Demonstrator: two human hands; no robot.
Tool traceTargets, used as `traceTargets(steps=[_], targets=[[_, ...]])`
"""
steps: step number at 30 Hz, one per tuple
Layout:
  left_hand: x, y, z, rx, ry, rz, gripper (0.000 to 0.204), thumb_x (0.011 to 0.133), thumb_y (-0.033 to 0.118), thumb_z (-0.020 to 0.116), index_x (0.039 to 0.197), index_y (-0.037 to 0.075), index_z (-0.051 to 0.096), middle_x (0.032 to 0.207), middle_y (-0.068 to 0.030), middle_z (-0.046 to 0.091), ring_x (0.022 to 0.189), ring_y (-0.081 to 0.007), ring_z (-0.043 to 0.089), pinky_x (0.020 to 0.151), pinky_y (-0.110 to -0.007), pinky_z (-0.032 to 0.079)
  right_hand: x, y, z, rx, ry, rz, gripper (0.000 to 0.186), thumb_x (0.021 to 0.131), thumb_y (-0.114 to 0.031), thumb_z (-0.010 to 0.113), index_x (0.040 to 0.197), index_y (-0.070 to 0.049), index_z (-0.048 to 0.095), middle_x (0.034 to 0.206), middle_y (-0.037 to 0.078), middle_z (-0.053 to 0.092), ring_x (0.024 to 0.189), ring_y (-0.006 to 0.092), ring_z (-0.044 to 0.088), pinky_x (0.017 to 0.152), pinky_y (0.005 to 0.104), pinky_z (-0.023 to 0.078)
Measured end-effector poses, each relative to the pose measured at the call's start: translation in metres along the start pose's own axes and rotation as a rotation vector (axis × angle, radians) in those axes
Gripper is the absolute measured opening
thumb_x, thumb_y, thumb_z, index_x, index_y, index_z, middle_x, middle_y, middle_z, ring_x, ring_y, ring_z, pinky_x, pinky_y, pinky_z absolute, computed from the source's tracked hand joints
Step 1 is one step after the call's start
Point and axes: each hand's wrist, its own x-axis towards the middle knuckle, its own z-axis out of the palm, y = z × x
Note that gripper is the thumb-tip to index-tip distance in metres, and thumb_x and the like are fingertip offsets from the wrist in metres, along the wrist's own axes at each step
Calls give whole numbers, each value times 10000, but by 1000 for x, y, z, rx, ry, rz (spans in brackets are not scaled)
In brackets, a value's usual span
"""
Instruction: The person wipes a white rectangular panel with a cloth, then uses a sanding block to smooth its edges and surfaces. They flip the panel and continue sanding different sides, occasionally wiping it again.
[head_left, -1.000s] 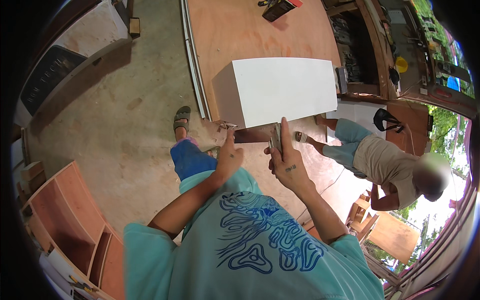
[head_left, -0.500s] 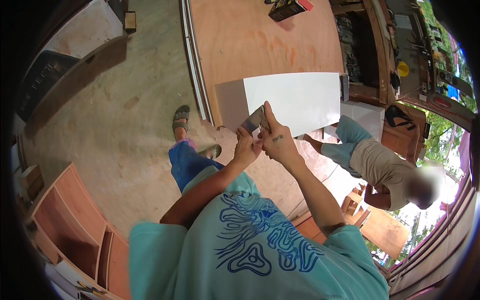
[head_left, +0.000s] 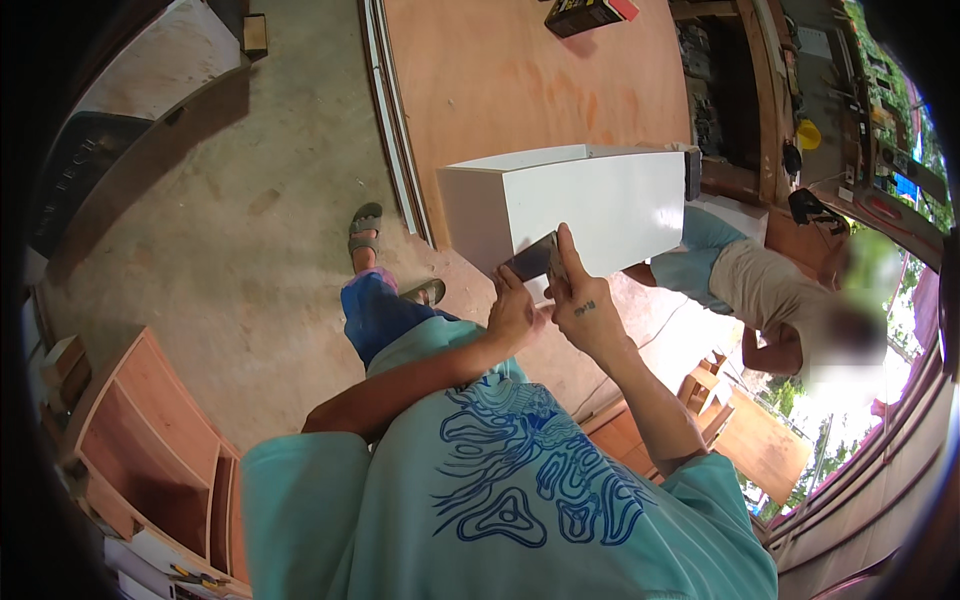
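My left hand (head_left: 515, 318) and my right hand (head_left: 582, 312) hold a flat, shiny dark metallic piece (head_left: 529, 257) between them, its exact kind hard to make out. The left fingers grip its lower left part; the right fingers wrap round its right end, index finger pointing forward. Just beyond them a white box (head_left: 600, 195) lies on a plywood board (head_left: 520, 95), the piece overlapping its front face in this view.
A co-worker (head_left: 760, 285) bends at the right, near the box. Dark sandals (head_left: 365, 230) show on my feet on the concrete floor (head_left: 200, 280). A wooden shelf unit (head_left: 150, 430) stands lower left. A black-and-red package (head_left: 585, 15) lies on the board's far part.
My left hand has come across to join the right on the metallic piece, which is now tilted sideways. The white box shows more of its top edge. The co-worker has shifted posture.
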Motion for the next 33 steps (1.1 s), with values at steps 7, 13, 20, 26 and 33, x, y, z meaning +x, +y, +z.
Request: traceTargets(steps=[7,13,20,26,33], targets=[[67,-43,-17,233,-39,44,1076,764,328,777,1334,-276,94,1337,-478,306,1330,-547,319,1095,-478,357,77,-11,9,7,-184,296,637,947,-46,473,1542,-147,266,777,158,682,524,219,631,493,346,529],[73,-32,-18,145,-1,118,1096,733,321,810,1353,-245,105,1388,-423,275,1355,-524,254,1123,-463,302,87,-11,5,-47,-183,292,641,929,-46,458,1537,-163,293,793,149,680,519,202,634,475,342,530],[51,8,-33,144,112,30,935,858,227,706,1389,-240,94,1446,-468,162,1396,-544,194,1156,-484,263,110,-50,-25,116,-196,419,655,930,-74,477,1544,-203,291,827,120,680,540,155,616,478,313,527],[87,33,-47,-13,307,255,735,962,126,520,1480,-131,68,1526,-402,88,1437,-507,136,1195,-478,172,80,-63,-90,731,226,62,708,965,-81,505,1574,-204,166,930,103,673,633,122,617,528,264,532],[76,40,-37,8,306,212,696,953,81,484,1467,-164,84,1536,-385,105,1458,-463,127,1209,-438,152,13,-45,-92,694,298,20,723,956,-64,516,1575,-165,157,976,128,663,664,125,611,586,276,544]])
